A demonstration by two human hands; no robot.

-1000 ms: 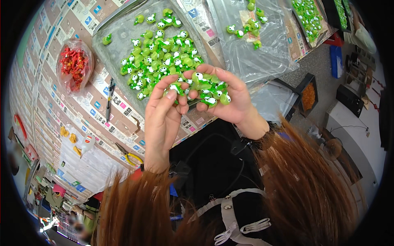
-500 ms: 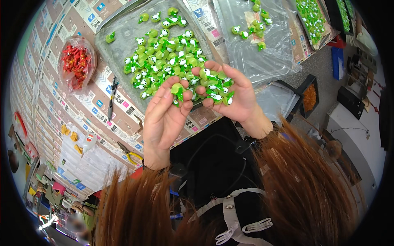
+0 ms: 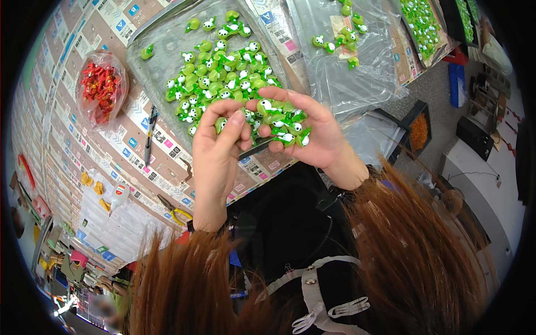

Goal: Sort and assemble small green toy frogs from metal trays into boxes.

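My right hand (image 3: 319,134) cups several small green figurines (image 3: 286,124) with white, dark-eyed panda-like faces, its fingers curled around them. Close to its left, my left hand (image 3: 218,151) is closed, thumb pressed toward the fingers. One green figurine (image 3: 221,124) shows in the gap between its thumb and index finger, mostly covered. Both hands are above the near edge of a grey metal tray (image 3: 151,78), where a heap of the same figurines (image 3: 223,72) lies.
A plastic bag of red pieces (image 3: 101,92) stands left of the tray, beside a pen-like tool (image 3: 150,137). Nearer lie yellow-handled pliers (image 3: 177,210) and a white glue bottle (image 3: 119,195). Clear plastic sheeting (image 3: 374,72) with more figurines is on the right, beyond it a full tray (image 3: 421,30).
My left thumb has closed over its fingers, covering the figurine that lay openly there. Both hands have shifted slightly left, and the right hand has turned a little with its handful.
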